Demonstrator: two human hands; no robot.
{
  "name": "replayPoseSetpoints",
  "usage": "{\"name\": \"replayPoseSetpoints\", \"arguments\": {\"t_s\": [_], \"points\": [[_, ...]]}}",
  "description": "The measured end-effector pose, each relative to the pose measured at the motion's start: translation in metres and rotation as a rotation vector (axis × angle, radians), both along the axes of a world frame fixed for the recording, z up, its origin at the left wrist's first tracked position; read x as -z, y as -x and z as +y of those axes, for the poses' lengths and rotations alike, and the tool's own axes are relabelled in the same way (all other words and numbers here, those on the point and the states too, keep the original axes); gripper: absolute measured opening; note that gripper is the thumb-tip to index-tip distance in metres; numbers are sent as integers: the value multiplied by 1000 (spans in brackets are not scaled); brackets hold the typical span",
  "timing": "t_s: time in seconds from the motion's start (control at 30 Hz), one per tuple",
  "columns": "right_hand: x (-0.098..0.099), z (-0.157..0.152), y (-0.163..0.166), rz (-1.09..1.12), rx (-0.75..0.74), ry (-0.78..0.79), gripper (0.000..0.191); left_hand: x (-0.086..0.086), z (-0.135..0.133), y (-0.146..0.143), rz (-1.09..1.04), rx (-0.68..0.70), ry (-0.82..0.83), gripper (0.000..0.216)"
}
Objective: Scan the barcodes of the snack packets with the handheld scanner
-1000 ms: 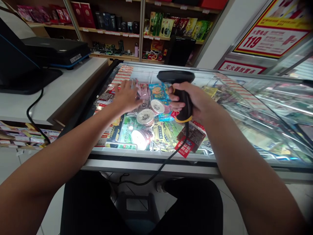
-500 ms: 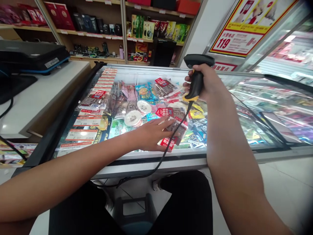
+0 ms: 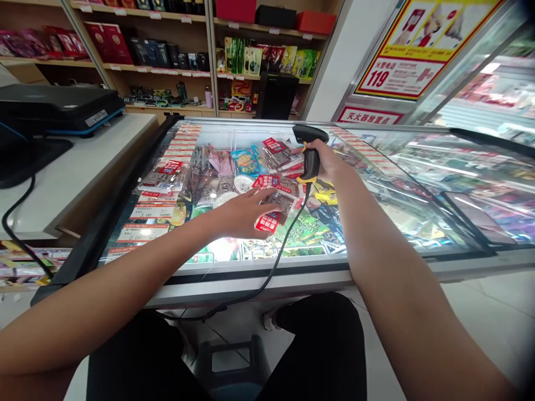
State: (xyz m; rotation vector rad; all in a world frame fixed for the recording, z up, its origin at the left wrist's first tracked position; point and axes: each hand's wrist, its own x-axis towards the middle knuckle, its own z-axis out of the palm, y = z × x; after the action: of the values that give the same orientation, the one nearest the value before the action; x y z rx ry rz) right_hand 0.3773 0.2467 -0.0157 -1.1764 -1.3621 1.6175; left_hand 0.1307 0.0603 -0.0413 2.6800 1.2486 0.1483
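Observation:
My right hand (image 3: 328, 159) is wrapped round the grip of a black and yellow barcode scanner (image 3: 310, 161). The scanner stands upright over the goods, and its cord runs down past the front edge. With fingers spread, my left hand (image 3: 242, 214) lies over red-labelled, clear snack packets (image 3: 286, 201); its palm hides part of them. Whether the thumb reaches under a packet, I cannot tell. A similar snack packet (image 3: 276, 153) lies behind, near the scanner. To the left of the fingers, a round white lid (image 3: 243, 183) is partly covered. Green packets (image 3: 307, 229) show at the near right.
All this lies in or on a glass-topped chest freezer (image 3: 234, 273) with price labels (image 3: 152, 210) on its left. A counter (image 3: 104, 153) bearing a black device (image 3: 54, 103) adjoins it. Behind are stocked shelves (image 3: 167, 72). A stool (image 3: 232, 370) stands between my legs.
My left hand and the red-labelled packets under it have shifted left and slightly away, uncovering green packets. The scanner in my right hand has come lower and left.

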Motion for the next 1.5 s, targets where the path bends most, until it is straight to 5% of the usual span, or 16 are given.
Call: {"name": "replayPoseSetpoints", "arguments": {"t_s": [0.27,0.57,0.77,0.93,1.1,1.33,1.5], "points": [[-1,-7,14,-57,-81,2,34,-10,-12,19,54,-7,139,71],[9,-34,73,-11,-134,13,36,-38,-28,29,205,-283,337,75],[6,-35,76,-16,-145,20,36,-37,-19,39,60,-246,320,67],[-3,-36,63,94,32,-76,22,-32,-13,38,-110,-323,256,46],[-25,-54,59,189,9,-84,21,-31,-8,37,-228,-451,221,86],[-39,-76,59,76,-244,-98,31,-49,14,90,-432,-457,348,69],[-38,-90,69,-14,-292,-180,25,-55,28,128,-462,-401,384,54]]}}
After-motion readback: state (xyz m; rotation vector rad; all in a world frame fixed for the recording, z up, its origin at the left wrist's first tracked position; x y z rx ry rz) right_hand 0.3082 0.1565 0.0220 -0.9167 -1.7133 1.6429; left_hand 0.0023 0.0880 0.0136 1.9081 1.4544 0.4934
